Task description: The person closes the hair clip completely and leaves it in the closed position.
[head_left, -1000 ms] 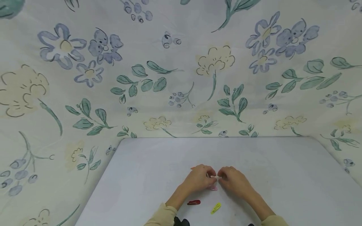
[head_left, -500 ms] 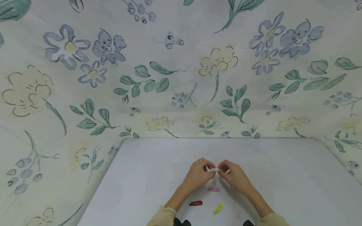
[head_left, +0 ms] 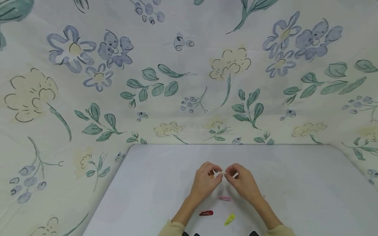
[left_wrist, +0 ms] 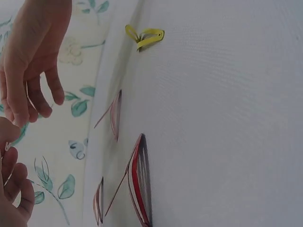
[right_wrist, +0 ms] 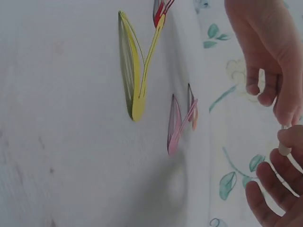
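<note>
In the head view a small white hair clip [head_left: 222, 172] is held up between the fingertips of both hands, above the far middle part of the table. My left hand [head_left: 205, 180] pinches its left end, and my right hand [head_left: 242, 182] pinches the right end. Fingers cover most of the clip; a pale bit of this hair clip [right_wrist: 284, 149] shows in the right wrist view. Below the hands lie a pink hair clip [head_left: 225, 198], a red hair clip [head_left: 206, 213] and a yellow hair clip [head_left: 229, 219]. An orange hair clip [head_left: 211, 176] shows partly behind the left hand's fingers.
The clips rest on a white tabletop [head_left: 159, 177]. In the left wrist view the red clip [left_wrist: 137, 179] and yellow clip [left_wrist: 150, 35] stand snapped apart. A flower-patterned cloth [head_left: 189, 127] rises behind the table's back edge.
Both hands have lifted and moved away from me with the white hair clip between them. The pink hair clip has come fully into sight below them.
</note>
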The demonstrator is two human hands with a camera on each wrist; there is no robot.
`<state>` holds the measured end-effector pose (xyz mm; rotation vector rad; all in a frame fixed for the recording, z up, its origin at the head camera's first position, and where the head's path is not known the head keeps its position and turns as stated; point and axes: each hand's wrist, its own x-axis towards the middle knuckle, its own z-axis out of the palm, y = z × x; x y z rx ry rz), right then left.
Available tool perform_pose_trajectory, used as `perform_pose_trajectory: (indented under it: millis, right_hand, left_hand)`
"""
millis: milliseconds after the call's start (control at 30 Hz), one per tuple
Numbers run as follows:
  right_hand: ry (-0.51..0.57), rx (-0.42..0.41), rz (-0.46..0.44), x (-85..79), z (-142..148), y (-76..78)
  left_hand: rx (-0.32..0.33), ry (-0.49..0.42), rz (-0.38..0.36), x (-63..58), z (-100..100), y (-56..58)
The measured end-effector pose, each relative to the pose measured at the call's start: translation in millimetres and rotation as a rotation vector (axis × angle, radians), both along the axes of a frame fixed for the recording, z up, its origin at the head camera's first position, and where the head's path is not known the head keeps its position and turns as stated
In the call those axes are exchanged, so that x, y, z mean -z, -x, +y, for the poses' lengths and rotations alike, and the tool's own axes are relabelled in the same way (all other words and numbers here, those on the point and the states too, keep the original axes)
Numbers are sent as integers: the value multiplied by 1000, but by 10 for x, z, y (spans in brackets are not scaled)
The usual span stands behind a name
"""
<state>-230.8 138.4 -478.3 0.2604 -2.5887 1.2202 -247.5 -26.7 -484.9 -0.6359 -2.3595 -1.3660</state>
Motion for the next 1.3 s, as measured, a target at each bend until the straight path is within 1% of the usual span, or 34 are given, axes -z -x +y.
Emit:
perform_pose_trajectory:
  millis: [100,300,367,567,767,867,1033,1300]
  right_hand:
    - [4,16,39,12,-27,-17]
    - [21,33,171,33,-85,-52]
    - [18,35,200,40,-104,-60]
    - [-1,37,286,77,-156,-56]
    - [22,36,373,102,-213,-58]
    - [34,43,400,107,-239,-55]
    - [55,68,421,123,-253,-37]
    - [83,50,460,181,-235,-32]
  left_hand:
    - [-15,-30,23,-3,-2,-31]
    - [-39,-82,103,19,-14,-62]
    - [-48,-100,115,26,-19,-67]
    - [-67,-167,106,60,-40,-79]
    - [-110,-172,150,80,-44,-73]
    - [-126,-185,151,78,-39,-65]
    - [-135,-203,161,62,-9,-61]
    - [-132,-246,159,131,23,-81]
